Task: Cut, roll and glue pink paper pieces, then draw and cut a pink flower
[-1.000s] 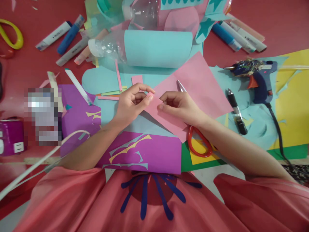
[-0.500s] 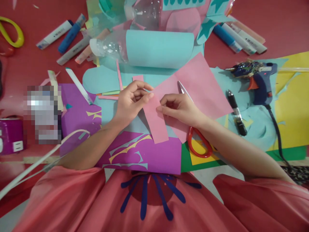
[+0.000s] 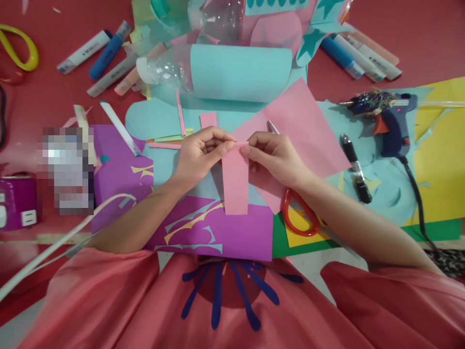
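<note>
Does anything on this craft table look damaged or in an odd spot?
Two things. The scissors lie half buried: a pink sheet covers the middle, so only the blade tip and red handles show. The glue gun has its front crusted with dark residue. The pink strip pinched by left hand and right hand looks intact.

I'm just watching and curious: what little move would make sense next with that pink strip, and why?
Probably fold over its top edge: both hands, left hand and right hand, pinch the top of the pink strip, which hangs straight and flat below.
</note>
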`<move>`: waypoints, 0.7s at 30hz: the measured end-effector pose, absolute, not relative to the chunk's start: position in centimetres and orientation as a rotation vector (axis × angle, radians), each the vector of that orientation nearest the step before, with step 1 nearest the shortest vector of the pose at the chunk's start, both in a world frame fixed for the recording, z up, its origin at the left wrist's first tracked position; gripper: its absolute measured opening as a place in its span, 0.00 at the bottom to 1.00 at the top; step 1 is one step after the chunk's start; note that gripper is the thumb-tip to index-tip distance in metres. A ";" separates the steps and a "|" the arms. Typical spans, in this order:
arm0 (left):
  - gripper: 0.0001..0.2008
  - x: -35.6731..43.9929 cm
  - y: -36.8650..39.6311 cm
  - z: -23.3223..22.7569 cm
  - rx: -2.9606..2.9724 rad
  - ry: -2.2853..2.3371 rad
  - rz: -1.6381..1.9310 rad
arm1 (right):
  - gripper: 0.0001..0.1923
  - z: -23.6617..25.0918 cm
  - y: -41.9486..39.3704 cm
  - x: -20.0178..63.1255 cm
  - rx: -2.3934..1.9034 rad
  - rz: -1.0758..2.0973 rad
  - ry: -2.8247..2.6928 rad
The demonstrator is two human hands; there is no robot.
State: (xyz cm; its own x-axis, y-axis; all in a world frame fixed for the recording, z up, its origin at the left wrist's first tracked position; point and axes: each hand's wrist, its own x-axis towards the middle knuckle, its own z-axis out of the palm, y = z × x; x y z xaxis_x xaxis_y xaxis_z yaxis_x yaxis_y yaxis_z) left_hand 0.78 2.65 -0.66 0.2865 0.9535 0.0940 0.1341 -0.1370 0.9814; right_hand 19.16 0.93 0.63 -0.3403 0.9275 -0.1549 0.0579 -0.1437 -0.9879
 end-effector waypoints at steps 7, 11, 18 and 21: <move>0.11 0.8 2.6 -0.8 1.503 1.058 1.013 | 0.19 0.6 0.9 19.1 -1.158 1.577 -1.402; 0.13 0.7 2.6 -0.8 1.506 1.069 1.000 | 0.18 0.6 0.9 19.1 -1.151 1.591 -1.386; 0.14 0.7 2.6 -1.0 1.500 1.070 1.021 | 0.20 0.5 0.9 19.1 -1.138 1.592 -1.394; 0.15 0.7 2.6 -1.0 1.489 1.064 1.027 | 0.22 0.5 0.9 19.1 -1.140 1.557 -1.415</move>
